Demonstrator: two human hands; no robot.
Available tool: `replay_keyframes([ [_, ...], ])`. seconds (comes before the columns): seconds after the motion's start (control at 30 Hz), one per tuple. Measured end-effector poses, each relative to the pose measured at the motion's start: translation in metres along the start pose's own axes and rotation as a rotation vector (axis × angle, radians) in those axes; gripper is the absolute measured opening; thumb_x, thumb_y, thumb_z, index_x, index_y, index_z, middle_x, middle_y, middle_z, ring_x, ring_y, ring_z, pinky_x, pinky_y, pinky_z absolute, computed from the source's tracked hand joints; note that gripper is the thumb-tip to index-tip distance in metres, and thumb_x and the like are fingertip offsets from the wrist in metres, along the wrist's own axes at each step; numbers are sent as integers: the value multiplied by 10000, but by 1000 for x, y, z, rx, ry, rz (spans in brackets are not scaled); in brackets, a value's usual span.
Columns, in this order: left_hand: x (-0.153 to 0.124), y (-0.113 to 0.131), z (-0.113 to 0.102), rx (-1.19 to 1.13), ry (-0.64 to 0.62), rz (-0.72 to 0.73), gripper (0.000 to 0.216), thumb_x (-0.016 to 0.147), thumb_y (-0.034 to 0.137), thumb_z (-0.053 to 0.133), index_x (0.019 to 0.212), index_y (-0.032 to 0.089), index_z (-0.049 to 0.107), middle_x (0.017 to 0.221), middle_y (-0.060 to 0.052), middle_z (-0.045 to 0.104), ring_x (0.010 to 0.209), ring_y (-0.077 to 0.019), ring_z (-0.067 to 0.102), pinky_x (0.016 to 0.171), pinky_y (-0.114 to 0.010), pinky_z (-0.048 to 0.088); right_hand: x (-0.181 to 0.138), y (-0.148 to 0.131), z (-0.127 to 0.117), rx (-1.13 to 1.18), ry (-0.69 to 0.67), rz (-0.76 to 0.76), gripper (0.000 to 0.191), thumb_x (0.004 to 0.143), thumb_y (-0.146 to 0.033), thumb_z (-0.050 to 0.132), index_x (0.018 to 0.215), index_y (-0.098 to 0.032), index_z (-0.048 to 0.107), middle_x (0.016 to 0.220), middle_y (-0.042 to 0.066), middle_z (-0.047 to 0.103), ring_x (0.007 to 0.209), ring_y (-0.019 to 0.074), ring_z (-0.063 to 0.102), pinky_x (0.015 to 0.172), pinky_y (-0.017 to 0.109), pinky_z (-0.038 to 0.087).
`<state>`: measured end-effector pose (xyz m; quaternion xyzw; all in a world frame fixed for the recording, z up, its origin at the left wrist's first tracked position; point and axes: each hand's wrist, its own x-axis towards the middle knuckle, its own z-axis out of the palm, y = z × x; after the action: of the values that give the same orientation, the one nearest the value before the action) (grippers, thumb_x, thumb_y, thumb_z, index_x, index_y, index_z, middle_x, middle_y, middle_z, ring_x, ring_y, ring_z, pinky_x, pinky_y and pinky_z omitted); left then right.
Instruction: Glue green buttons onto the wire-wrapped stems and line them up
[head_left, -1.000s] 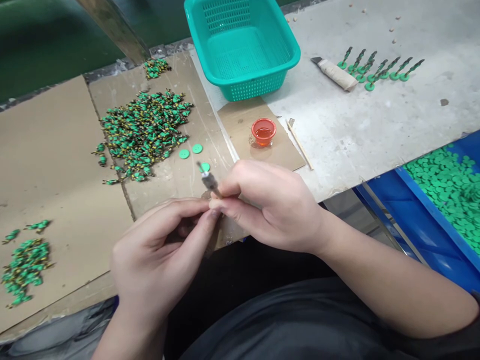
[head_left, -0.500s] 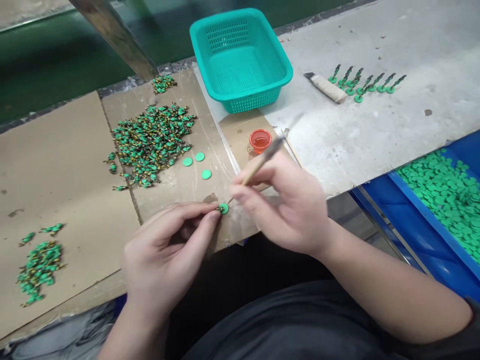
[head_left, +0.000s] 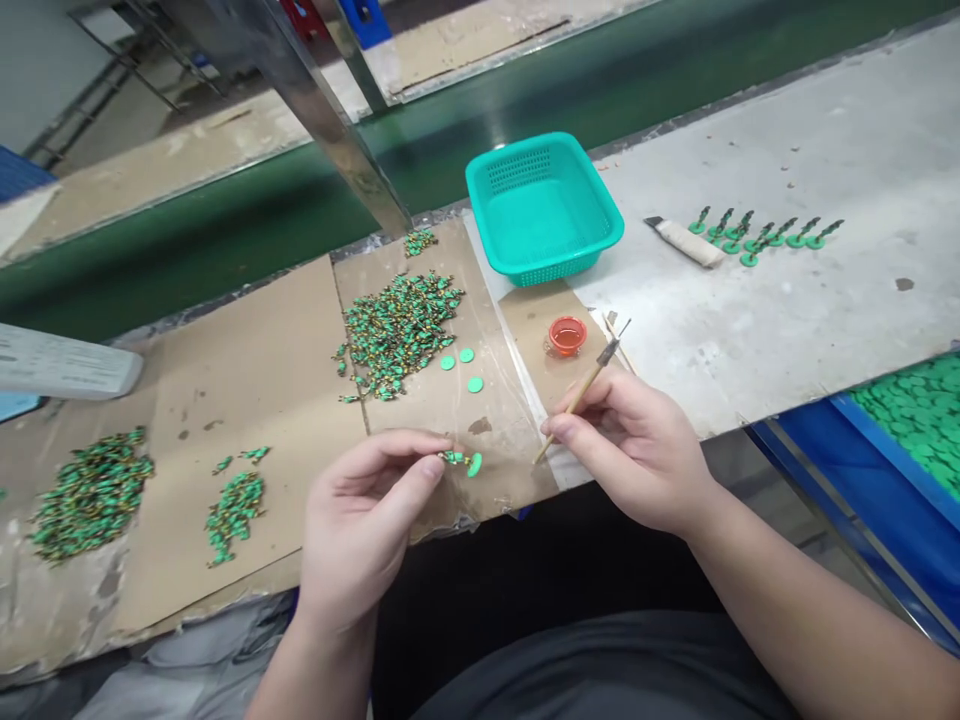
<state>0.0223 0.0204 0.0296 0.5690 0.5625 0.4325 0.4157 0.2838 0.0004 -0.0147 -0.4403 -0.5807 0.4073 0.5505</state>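
Between the thumb and fingers of my left hand (head_left: 375,510) is a small green figurine (head_left: 454,457), held sideways with a round green base (head_left: 474,465) at its outer end. My right hand (head_left: 637,450) pinches a thin wooden stick with a dark tip, like a brush (head_left: 581,392), its dark end pointing up and away and its bare end down near the table. Three loose green discs (head_left: 475,384) lie on the cardboard beyond my left hand. A small red cup (head_left: 567,336) with amber liquid stands beyond my right hand.
A big heap of green figurines (head_left: 401,330) lies on the cardboard; smaller heaps (head_left: 236,510) lie at left. Behind stands a teal basket (head_left: 544,268). At right are a wrapped knife (head_left: 686,243), several figurines standing on discs (head_left: 750,258) and a blue bin (head_left: 862,430) of discs.
The view has swung left and back. My right hand has drawn the stick away from the green base, and the figurine in my left hand has turned, showing more of its body.
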Motion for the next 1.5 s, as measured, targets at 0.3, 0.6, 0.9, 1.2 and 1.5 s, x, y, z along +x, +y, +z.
replay_keyframes([
  [0.3, 1, 31, -1, -84, -84, -38, 195, 763, 380, 1024, 778, 231, 900, 697, -65, 823, 532, -153, 691, 486, -215, 561, -2, 0, 1, -57, -32, 20, 123, 1096, -302, 785, 1000, -247, 731, 930, 3, 833, 821, 153, 805, 762, 291, 639],
  [0.6, 5, 46, -8, -92, -156, -10, 224, 771, 406, 1041, 756, 238, 894, 735, -98, 841, 629, -222, 781, 571, -292, 650, 1, -3, 0, -72, -58, 20, 169, 1100, -333, 756, 968, -236, 717, 886, 20, 821, 783, 166, 801, 733, 292, 643],
  [0.9, 14, 65, -6, -66, -232, 43, 46, 796, 311, 959, 773, 279, 936, 735, -96, 854, 639, -210, 796, 606, -265, 659, -1, -1, 1, -60, -89, 33, 204, 1119, -374, 732, 964, -242, 715, 878, 31, 813, 803, 191, 801, 751, 312, 644],
  [1.2, 32, 82, -9, 40, -333, 51, 237, 833, 488, 996, 787, 263, 938, 758, -119, 853, 667, -232, 804, 640, -301, 689, 3, -2, 1, -9, -117, 31, 189, 1098, -341, 729, 944, -236, 696, 873, 22, 782, 793, 172, 753, 762, 292, 603],
  [1.5, 109, 126, 19, 393, -203, 353, 266, 867, 605, 961, 879, 346, 905, 993, 16, 893, 856, -181, 794, 676, -222, 609, 19, 6, 6, 8, -140, -32, 346, 1006, -549, 786, 895, -236, 688, 829, 8, 752, 755, 157, 735, 717, 235, 577],
])
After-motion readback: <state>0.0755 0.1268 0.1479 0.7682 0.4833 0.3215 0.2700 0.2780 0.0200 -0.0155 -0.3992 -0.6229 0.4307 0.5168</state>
